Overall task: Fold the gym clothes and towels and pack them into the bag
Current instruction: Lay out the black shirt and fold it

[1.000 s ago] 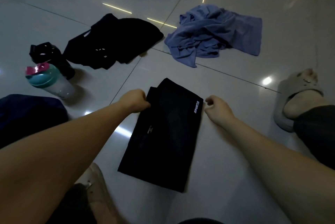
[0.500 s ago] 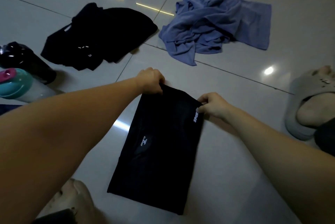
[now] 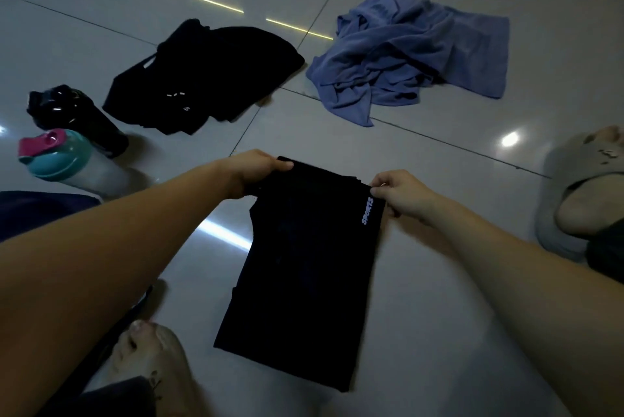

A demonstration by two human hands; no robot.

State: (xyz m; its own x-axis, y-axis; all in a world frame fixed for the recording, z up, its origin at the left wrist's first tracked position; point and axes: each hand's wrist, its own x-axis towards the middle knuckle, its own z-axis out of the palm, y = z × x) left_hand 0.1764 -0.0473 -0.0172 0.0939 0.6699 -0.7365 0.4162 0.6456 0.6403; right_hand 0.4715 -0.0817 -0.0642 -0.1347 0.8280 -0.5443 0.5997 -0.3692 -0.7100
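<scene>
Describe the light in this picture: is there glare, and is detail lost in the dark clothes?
Head view: dim overall. Head view: a glare spot and bright streaks lie on the glossy floor. Head view: the near black garment is almost featureless, only its white SPORTS print reads; the towel keeps its creases.

Black folded garment w/ "SPORTS" print is laid lengthwise on tiled floor, approx. centre. Its far corners are pinched by L hand at 11 o'clock & R hand at 1 o'clock. Beyond, crumpled blue towel is seen at 1 o'clock, black clothes heap at 11, two bottles at 9.
</scene>
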